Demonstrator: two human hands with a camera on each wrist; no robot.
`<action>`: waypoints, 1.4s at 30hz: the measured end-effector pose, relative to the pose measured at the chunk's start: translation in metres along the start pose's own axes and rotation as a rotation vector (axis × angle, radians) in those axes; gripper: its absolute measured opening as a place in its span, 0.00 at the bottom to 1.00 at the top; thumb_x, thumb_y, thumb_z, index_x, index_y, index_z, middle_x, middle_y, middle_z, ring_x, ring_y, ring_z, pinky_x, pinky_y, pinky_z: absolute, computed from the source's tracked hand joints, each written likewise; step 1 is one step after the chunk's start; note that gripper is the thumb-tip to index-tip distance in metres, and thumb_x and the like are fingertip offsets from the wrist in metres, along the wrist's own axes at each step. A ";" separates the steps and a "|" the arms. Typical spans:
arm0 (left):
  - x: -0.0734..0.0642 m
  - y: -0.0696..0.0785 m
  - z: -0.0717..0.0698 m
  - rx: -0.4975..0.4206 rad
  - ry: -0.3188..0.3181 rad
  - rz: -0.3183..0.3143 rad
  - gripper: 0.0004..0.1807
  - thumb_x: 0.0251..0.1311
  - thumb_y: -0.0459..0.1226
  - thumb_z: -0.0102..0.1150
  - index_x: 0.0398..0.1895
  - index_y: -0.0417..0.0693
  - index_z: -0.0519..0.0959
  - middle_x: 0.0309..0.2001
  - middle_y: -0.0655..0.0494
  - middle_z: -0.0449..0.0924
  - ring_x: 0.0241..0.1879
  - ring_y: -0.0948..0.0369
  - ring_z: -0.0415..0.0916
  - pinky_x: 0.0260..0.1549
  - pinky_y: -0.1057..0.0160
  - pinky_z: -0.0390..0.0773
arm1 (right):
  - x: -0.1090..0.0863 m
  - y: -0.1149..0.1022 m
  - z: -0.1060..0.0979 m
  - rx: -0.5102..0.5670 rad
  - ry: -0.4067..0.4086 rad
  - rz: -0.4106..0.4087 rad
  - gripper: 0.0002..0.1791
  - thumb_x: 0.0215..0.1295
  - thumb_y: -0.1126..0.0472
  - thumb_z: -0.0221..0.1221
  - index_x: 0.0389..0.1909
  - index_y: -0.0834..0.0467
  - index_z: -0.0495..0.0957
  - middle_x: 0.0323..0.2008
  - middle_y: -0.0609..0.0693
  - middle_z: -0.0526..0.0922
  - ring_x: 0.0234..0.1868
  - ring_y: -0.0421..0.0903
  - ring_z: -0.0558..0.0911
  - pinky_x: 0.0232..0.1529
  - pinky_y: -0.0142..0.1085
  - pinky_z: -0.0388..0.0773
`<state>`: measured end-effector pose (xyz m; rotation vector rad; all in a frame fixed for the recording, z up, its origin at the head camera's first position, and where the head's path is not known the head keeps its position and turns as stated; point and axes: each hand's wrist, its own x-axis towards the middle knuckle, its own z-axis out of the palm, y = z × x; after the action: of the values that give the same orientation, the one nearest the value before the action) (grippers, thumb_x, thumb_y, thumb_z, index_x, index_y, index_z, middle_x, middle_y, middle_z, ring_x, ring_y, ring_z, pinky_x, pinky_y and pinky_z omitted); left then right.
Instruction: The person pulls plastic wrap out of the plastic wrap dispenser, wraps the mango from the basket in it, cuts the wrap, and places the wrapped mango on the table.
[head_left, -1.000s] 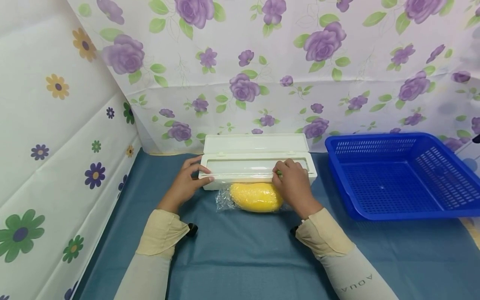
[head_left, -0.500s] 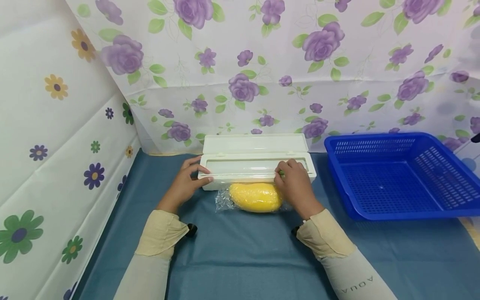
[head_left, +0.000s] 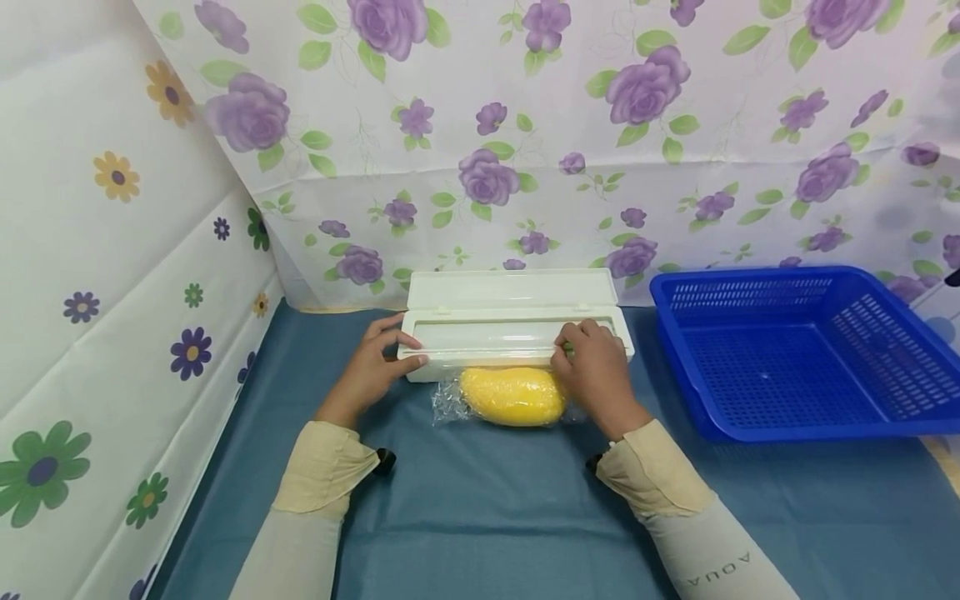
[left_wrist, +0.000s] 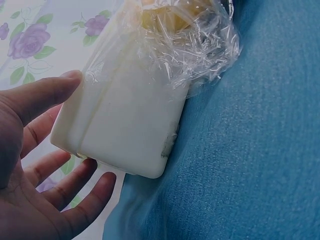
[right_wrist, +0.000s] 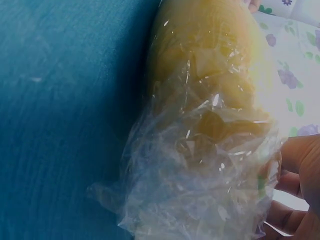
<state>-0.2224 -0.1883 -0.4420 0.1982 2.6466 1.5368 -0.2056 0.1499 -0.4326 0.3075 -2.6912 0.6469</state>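
A white cling film dispenser (head_left: 517,290) stands at the back of the table with its lid raised. A smooth yellow mango-like fruit (head_left: 513,397), wrapped in clear film, lies right in front of it, and film runs from it up to the box's front edge. My left hand (head_left: 367,371) holds the dispenser's left end; in the left wrist view the thumb presses the film edge. Near the right end, my right hand (head_left: 597,371) pinches a small green slide cutter (head_left: 567,347), mostly hidden by the fingers. Crumpled film (right_wrist: 200,185) fills the right wrist view.
To the right stands a blue perforated plastic basket (head_left: 705,421). Blue-green cloth (head_left: 465,517) covers the table. Flower-printed sheets hang behind (head_left: 555,200) and along the left side (head_left: 142,275).
My right hand has slid slightly to the right along the dispenser's front edge with the slide cutter. The left hand, dispenser and wrapped fruit have stayed in place.
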 end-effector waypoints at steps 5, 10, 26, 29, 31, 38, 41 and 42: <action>-0.001 0.000 0.000 -0.001 0.003 0.001 0.15 0.63 0.43 0.68 0.47 0.43 0.82 0.79 0.54 0.50 0.78 0.46 0.51 0.64 0.43 0.72 | 0.000 0.001 -0.002 -0.006 -0.008 0.021 0.05 0.65 0.60 0.59 0.36 0.57 0.81 0.38 0.56 0.80 0.41 0.57 0.78 0.45 0.53 0.72; 0.000 0.000 0.001 -0.006 0.003 0.001 0.15 0.64 0.43 0.68 0.46 0.43 0.82 0.79 0.55 0.51 0.78 0.46 0.50 0.64 0.43 0.72 | 0.000 0.002 -0.004 -0.009 -0.011 0.024 0.04 0.65 0.61 0.59 0.36 0.57 0.81 0.38 0.56 0.80 0.41 0.57 0.78 0.43 0.52 0.72; 0.000 0.000 0.000 -0.015 0.011 -0.003 0.16 0.62 0.44 0.70 0.46 0.43 0.83 0.79 0.55 0.51 0.78 0.47 0.51 0.65 0.43 0.71 | 0.001 0.008 -0.006 -0.009 0.004 0.019 0.03 0.64 0.62 0.60 0.34 0.57 0.79 0.37 0.56 0.79 0.41 0.58 0.78 0.48 0.55 0.72; 0.000 -0.001 0.000 -0.022 0.007 -0.001 0.17 0.62 0.44 0.70 0.47 0.43 0.83 0.79 0.55 0.51 0.78 0.46 0.50 0.65 0.43 0.70 | 0.002 0.010 -0.006 -0.008 0.004 0.023 0.03 0.63 0.62 0.59 0.34 0.57 0.79 0.37 0.56 0.79 0.42 0.58 0.78 0.48 0.55 0.71; 0.000 -0.001 0.000 -0.024 0.005 0.000 0.17 0.62 0.44 0.70 0.47 0.43 0.83 0.79 0.55 0.51 0.79 0.46 0.50 0.65 0.42 0.70 | 0.002 0.010 -0.005 -0.010 0.009 0.023 0.03 0.63 0.62 0.59 0.34 0.57 0.79 0.37 0.56 0.79 0.41 0.58 0.78 0.48 0.55 0.71; -0.001 0.000 0.000 -0.015 0.004 0.009 0.16 0.62 0.45 0.70 0.46 0.45 0.83 0.79 0.55 0.51 0.79 0.46 0.50 0.66 0.42 0.70 | 0.003 0.012 -0.006 -0.019 0.013 0.035 0.03 0.63 0.62 0.58 0.32 0.57 0.78 0.37 0.56 0.80 0.41 0.57 0.77 0.46 0.54 0.70; -0.001 -0.002 0.000 -0.016 0.001 0.011 0.15 0.62 0.45 0.70 0.46 0.46 0.83 0.79 0.56 0.51 0.79 0.46 0.49 0.66 0.41 0.69 | 0.003 0.012 -0.007 -0.015 0.002 0.053 0.03 0.63 0.62 0.57 0.31 0.57 0.77 0.37 0.57 0.80 0.40 0.57 0.76 0.46 0.53 0.70; -0.001 -0.002 -0.001 -0.013 0.000 0.013 0.16 0.62 0.45 0.69 0.46 0.46 0.83 0.79 0.55 0.50 0.79 0.46 0.49 0.66 0.41 0.68 | 0.003 0.012 -0.008 -0.014 -0.003 0.060 0.03 0.62 0.62 0.57 0.31 0.57 0.77 0.37 0.57 0.80 0.40 0.57 0.76 0.46 0.53 0.69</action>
<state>-0.2213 -0.1901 -0.4435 0.2154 2.6403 1.5571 -0.2094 0.1641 -0.4298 0.2246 -2.7162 0.6455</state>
